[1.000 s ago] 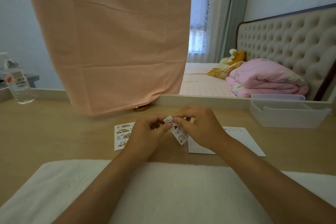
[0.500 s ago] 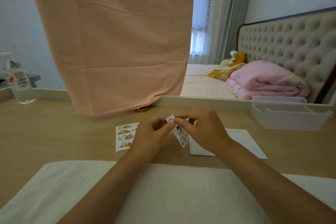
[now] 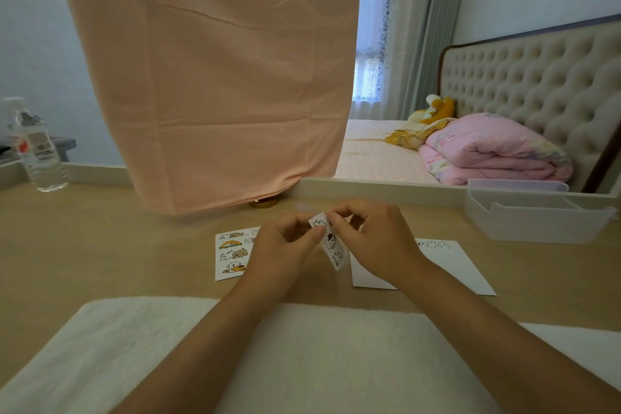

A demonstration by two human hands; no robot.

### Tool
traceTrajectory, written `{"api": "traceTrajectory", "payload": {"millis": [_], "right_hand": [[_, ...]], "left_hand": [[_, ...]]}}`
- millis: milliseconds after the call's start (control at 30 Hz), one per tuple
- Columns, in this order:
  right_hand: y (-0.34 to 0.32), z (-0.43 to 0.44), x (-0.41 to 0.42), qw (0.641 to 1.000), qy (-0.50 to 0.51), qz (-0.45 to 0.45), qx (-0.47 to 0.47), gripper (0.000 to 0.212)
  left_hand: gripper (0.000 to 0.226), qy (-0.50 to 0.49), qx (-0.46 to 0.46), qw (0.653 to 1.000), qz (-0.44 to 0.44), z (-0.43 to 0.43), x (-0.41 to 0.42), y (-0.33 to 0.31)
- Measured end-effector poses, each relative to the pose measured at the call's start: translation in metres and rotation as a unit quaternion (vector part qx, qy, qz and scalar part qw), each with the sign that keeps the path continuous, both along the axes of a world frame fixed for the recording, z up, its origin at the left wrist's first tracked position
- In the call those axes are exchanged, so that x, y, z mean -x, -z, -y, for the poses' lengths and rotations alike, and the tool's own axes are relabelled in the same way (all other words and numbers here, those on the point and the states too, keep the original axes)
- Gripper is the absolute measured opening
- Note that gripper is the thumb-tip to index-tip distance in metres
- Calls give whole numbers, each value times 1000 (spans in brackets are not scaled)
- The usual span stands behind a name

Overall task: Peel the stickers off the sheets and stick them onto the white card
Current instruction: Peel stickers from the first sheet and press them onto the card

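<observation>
A narrow strip of cartoon stickers hangs tilted above the wooden desk, held between both hands. My left hand pinches its upper left edge. My right hand pinches at the strip's top right corner with thumb and forefinger. A second sticker sheet with coloured dogs lies flat on the desk to the left, partly behind my left hand. The white card lies to the right under my right wrist, with three small stickers along its far edge.
A white towel covers the desk's near edge under my forearms. A clear plastic bin stands at the far right, a water bottle at the far left. A peach cloth hangs over the mirror behind.
Both hands stay on the strip; my right fingers have shifted slightly at its top corner and the strip hangs a bit steeper. The camera has tilted slightly.
</observation>
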State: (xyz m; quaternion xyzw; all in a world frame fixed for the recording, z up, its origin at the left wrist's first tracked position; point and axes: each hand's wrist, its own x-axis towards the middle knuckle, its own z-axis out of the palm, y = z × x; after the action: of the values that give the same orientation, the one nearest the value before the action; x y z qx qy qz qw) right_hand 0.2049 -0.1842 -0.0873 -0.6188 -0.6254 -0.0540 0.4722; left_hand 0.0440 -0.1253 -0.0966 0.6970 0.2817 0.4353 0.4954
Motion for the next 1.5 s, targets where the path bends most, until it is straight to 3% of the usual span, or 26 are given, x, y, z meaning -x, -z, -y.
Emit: {"api": "traceTrajectory", "payload": {"millis": [200, 333, 467, 633, 767, 967, 1267, 1500], "right_hand": [[-2, 2, 5, 999, 12, 44, -27, 34], [-1, 2, 6, 994, 16, 102, -37, 12], [-1, 2, 9, 993, 40, 107, -22, 11], [-4, -1, 11, 996, 47, -45, 57, 16], [-8, 1, 11, 976, 37, -172, 126, 20], [-11, 3, 16, 942, 27, -300, 149, 26], [-11, 3, 11, 930, 28, -326, 168, 20], [-13, 6, 3, 943, -9, -250, 219, 21]], "left_hand": [[12, 8, 33, 999, 10, 0, -2, 0], [14, 3, 49, 999, 19, 1, -3, -2], [11, -36, 46, 998, 1, -2, -4, 2], [11, -45, 50, 998, -5, -4, -4, 4], [10, -63, 70, 996, -8, -3, -5, 5], [8, -81, 97, 992, -8, -5, -7, 9], [11, -86, 46, 994, -43, -6, -7, 12], [14, -101, -15, 992, -79, -6, -6, 11]]}}
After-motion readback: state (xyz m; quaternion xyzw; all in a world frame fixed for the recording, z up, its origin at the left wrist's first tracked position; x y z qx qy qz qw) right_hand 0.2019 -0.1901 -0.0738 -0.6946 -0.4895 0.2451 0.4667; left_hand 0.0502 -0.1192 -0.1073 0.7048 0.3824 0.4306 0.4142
